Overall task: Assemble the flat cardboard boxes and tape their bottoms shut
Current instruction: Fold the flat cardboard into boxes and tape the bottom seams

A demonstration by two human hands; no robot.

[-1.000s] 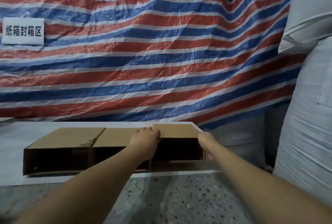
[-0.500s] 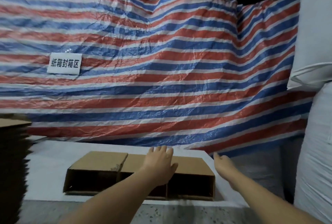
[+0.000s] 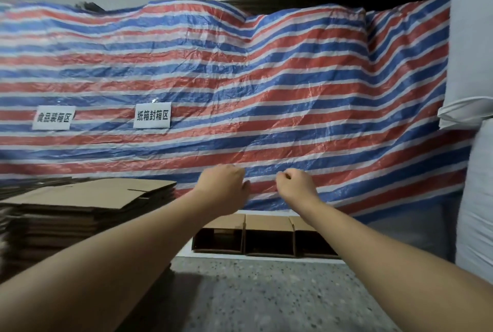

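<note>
Three assembled cardboard boxes (image 3: 268,235) lie side by side on a white sheet (image 3: 186,253) on the floor, their dark openings facing me. A tall stack of flat cardboard boxes (image 3: 88,198) stands at the left. My left hand (image 3: 225,185) hangs in the air above the boxes, fingers curled loosely, holding nothing. My right hand (image 3: 294,185) is beside it, closed in a loose fist, also empty. Neither hand touches a box. No tape is in sight.
A red, white and blue striped tarp (image 3: 266,91) covers the wall behind, bearing two white signs (image 3: 152,119). Large white sacks (image 3: 474,171) rise at the right. Speckled concrete floor (image 3: 266,297) lies in front of the boxes.
Both hands have lifted off the assembled box and drawn back into the air with fingers curled. The view has tilted up and swung left, bringing the flat box stack into sight.
</note>
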